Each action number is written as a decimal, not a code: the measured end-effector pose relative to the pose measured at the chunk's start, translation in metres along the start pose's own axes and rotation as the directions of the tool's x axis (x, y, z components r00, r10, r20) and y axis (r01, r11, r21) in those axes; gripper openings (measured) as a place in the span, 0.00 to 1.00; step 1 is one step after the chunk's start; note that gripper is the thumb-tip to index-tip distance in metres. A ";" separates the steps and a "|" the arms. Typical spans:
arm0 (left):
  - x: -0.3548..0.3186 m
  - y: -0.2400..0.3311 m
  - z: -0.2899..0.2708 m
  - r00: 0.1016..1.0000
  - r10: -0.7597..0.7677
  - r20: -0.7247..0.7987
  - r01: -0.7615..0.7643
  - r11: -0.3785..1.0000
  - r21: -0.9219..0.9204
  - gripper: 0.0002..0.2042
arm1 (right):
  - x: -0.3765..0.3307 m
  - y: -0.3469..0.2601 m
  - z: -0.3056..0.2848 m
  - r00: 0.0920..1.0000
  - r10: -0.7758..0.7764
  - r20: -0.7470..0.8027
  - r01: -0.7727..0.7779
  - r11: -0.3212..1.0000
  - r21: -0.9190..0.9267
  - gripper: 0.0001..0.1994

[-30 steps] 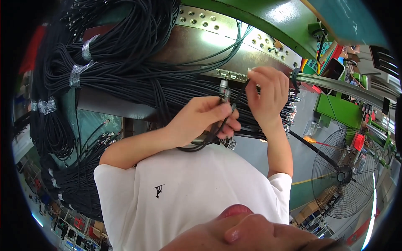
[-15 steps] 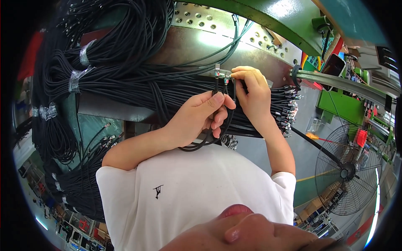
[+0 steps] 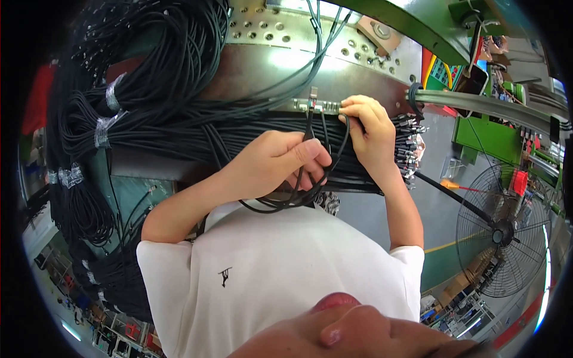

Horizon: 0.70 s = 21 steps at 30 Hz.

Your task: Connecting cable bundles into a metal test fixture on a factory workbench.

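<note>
My left hand (image 3: 286,162) is closed round a few black cables (image 3: 309,132), with the thumb on top and loops hanging below the fingers. From it, one cable rises to a silver plug (image 3: 313,94) that stands upright in front of a small slotted metal strip (image 3: 331,108). My right hand (image 3: 371,128) pinches the end of a black cable at the right part of this strip. The fingertips hide that end. Under both hands runs a thick bundle of black cables (image 3: 239,136), whose silver-tipped ends (image 3: 409,149) fan out to the right of my right wrist.
Taped coils of black cable (image 3: 110,134) are heaped on the left. Behind the strip lies a brown metal surface (image 3: 256,71), then a perforated plate (image 3: 271,30) and a green machine frame (image 3: 412,27). A metal rail (image 3: 477,98) and a floor fan (image 3: 504,232) are at right.
My right hand has shifted slightly right along the strip, and more of the strip shows. My left hand still holds the cables, slightly farther from my right hand. The view has shifted a little.
</note>
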<state>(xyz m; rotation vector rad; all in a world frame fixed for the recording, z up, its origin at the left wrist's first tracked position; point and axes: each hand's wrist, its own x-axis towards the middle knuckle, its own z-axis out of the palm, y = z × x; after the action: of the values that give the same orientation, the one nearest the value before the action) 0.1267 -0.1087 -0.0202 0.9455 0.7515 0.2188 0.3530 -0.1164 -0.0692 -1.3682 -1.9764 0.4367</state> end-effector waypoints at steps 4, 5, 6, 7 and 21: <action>0.009 -0.007 -0.004 1.000 0.028 0.015 -0.029 0.996 0.084 0.21 | -0.001 0.005 -0.001 0.997 0.078 0.027 -0.080 0.994 0.075 0.08; 0.008 -0.007 -0.003 0.999 0.035 0.008 -0.036 0.993 0.108 0.21 | -0.002 0.003 -0.002 0.998 0.049 0.030 -0.050 0.998 0.029 0.08; 0.009 -0.007 -0.003 0.999 0.032 0.008 -0.033 0.994 0.109 0.21 | -0.002 0.002 -0.002 0.998 0.052 0.029 -0.053 0.998 0.031 0.08; 0.010 -0.006 -0.004 0.998 0.016 0.058 -0.021 0.997 0.080 0.21 | -0.002 0.002 -0.002 0.999 0.024 0.031 -0.024 1.000 -0.004 0.07; 0.006 0.039 0.007 0.950 -0.146 0.276 0.048 0.942 0.333 0.20 | -0.003 -0.005 -0.031 0.968 -0.251 -0.034 0.239 0.950 -0.201 0.12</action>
<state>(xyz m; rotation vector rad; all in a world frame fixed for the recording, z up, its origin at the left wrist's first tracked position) 0.1415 -0.0881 0.0108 1.2171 0.5603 -0.1399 0.3717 -0.1247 -0.0451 -1.2129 -2.1503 0.0873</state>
